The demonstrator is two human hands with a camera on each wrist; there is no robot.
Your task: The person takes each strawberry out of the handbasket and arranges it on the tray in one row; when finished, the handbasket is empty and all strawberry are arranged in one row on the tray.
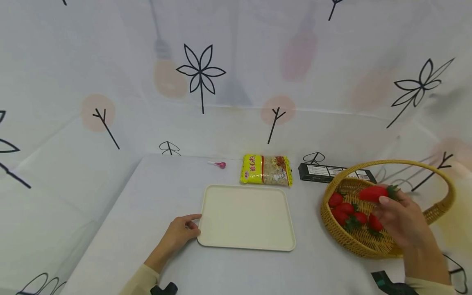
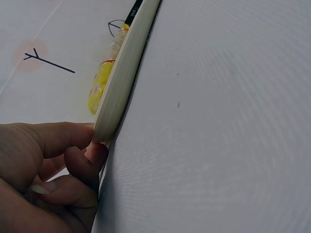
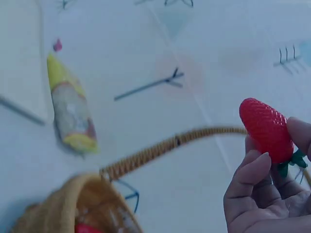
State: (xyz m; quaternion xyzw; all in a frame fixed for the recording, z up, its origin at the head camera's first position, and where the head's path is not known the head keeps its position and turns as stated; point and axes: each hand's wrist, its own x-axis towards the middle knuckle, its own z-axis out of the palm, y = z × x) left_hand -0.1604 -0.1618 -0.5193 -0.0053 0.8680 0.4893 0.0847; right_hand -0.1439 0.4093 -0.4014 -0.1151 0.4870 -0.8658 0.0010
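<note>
A cream rectangular tray (image 1: 246, 217) lies on the white table. At its left edge, my left hand (image 1: 179, 233) holds the rim between thumb and fingers; the left wrist view shows the fingertips at the tray's side (image 2: 116, 92). On the right, my right hand (image 1: 402, 217) pinches a red strawberry (image 1: 373, 193) with green leaves, raised above a wicker basket (image 1: 350, 243). More strawberries (image 1: 344, 208) lie in that basket. In the right wrist view the strawberry (image 3: 266, 130) is between the thumb and fingers, its tip pointing up and left.
Behind the tray lies a yellow packet of dry food (image 1: 266, 170), with a pink lollipop (image 1: 221, 165) to its left. A flat black box (image 1: 321, 173) sits behind the basket. The basket's tall handle (image 1: 402, 162) arches over it, and a patterned white cloth (image 1: 236, 82) backs the table.
</note>
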